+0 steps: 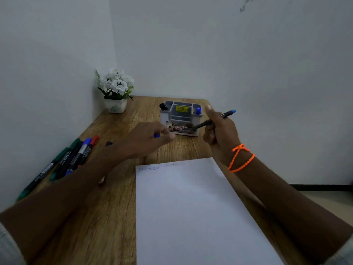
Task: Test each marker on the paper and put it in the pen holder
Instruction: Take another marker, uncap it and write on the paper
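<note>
My right hand (219, 131) grips a dark, uncapped marker (226, 114) with a blue rear end, held slanted in the air just in front of the grey pen holder (172, 119). My left hand (145, 139) hovers over the table with its fingers closed around a small blue cap (156, 135). The holder stands at the far edge with a black marker (163, 106) in its left slot and a blue one (198, 110) in its right slot. White paper (191, 207) lies in front of me, with faint scribbles near its top left corner.
Several markers (76, 155), green, black, blue and red, lie side by side at the table's left edge by the wall. A white pot of artificial flowers (116, 92) stands in the far left corner. The wooden table (114, 207) ends at walls behind and left.
</note>
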